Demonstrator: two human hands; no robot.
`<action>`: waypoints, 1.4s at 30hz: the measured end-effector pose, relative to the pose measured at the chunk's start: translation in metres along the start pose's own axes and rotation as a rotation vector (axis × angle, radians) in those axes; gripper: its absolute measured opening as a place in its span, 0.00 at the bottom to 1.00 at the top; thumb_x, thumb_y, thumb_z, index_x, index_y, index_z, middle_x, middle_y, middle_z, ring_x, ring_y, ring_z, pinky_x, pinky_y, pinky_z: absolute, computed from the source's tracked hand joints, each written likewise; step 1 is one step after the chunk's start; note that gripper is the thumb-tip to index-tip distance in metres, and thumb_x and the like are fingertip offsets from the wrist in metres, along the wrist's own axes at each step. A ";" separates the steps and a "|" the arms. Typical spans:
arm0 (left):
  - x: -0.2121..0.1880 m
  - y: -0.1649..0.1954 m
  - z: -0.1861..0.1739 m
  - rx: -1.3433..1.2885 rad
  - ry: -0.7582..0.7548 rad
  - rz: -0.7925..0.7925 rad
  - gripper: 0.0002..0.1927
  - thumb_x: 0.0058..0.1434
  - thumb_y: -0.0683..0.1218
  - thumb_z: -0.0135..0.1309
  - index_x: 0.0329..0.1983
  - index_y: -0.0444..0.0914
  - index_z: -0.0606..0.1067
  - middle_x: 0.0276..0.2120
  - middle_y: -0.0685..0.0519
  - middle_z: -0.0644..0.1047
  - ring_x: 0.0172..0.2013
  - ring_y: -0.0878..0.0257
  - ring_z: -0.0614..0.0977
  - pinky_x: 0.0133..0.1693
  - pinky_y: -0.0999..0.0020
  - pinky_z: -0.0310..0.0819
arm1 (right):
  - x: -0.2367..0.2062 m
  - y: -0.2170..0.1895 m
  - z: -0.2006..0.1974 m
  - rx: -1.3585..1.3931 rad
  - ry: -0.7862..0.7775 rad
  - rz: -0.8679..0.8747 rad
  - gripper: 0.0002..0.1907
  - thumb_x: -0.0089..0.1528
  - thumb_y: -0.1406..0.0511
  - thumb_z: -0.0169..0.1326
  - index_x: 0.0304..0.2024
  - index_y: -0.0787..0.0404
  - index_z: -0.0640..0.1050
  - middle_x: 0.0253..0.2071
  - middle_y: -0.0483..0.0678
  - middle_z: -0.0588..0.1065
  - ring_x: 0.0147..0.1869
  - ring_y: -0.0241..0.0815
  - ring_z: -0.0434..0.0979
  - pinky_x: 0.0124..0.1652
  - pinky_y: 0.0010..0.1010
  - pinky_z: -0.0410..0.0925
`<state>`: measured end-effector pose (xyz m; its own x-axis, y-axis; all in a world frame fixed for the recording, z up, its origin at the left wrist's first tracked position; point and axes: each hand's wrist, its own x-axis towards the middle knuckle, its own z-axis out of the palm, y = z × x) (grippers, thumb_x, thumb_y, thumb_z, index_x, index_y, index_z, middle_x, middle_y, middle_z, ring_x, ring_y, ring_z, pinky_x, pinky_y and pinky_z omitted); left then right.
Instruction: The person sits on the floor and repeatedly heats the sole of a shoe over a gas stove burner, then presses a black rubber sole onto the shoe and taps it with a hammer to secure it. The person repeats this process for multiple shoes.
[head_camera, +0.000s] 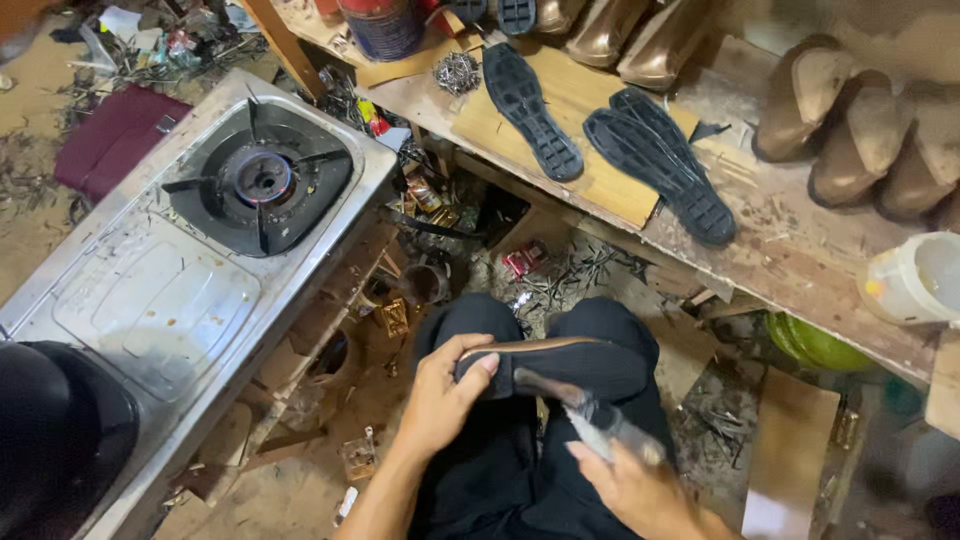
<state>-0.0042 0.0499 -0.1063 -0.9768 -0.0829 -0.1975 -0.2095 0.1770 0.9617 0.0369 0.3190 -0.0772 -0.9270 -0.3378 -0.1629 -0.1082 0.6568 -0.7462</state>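
blue-and-red labelled can (383, 25) at workbench top, small red packet (523, 260) on floor

Blurred tool (590, 410) in the right hand (640, 490), its kind unclear; the hand's lower part cut off by the bottom edge. Black round object (55, 430) cropped at the left edge. White container (915, 280) cropped at the right edge. Floor debris (560, 270) too small to identify.

The lap is hemmed in. To the left the stove (170, 300) stands close, its burner (262, 178) lit. Ahead, scraps litter the floor (560, 270) under the table (800, 250), whose top is crowded with soles (530, 110) and shoes (860, 130). Room stays open just above the knees (600, 325).
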 end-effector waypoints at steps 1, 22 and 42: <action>-0.001 -0.001 0.001 -0.008 -0.003 0.001 0.20 0.60 0.50 0.57 0.51 0.33 0.78 0.41 0.47 0.85 0.44 0.62 0.84 0.48 0.68 0.76 | 0.000 0.005 0.001 -0.001 0.011 0.053 0.31 0.51 0.62 0.64 0.58 0.52 0.76 0.37 0.51 0.82 0.40 0.44 0.84 0.40 0.33 0.73; 0.020 0.081 0.021 1.098 -0.355 0.523 0.44 0.43 0.62 0.68 0.61 0.36 0.71 0.42 0.47 0.80 0.45 0.50 0.80 0.44 0.55 0.72 | -0.017 0.021 -0.014 -0.019 0.053 0.639 0.27 0.54 0.54 0.69 0.54 0.51 0.80 0.33 0.53 0.81 0.37 0.46 0.86 0.41 0.34 0.75; 0.024 0.075 0.036 1.109 -0.410 0.432 0.45 0.43 0.61 0.70 0.61 0.34 0.71 0.42 0.47 0.79 0.43 0.51 0.80 0.42 0.56 0.72 | -0.060 0.061 -0.049 0.633 0.708 -0.427 0.25 0.55 0.53 0.66 0.52 0.54 0.80 0.30 0.53 0.80 0.33 0.47 0.84 0.37 0.37 0.74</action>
<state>-0.0453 0.0967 -0.0462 -0.8754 0.4620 -0.1424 0.3997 0.8573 0.3244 0.0681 0.4123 -0.0810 -0.8767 0.1485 0.4574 -0.4580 0.0327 -0.8884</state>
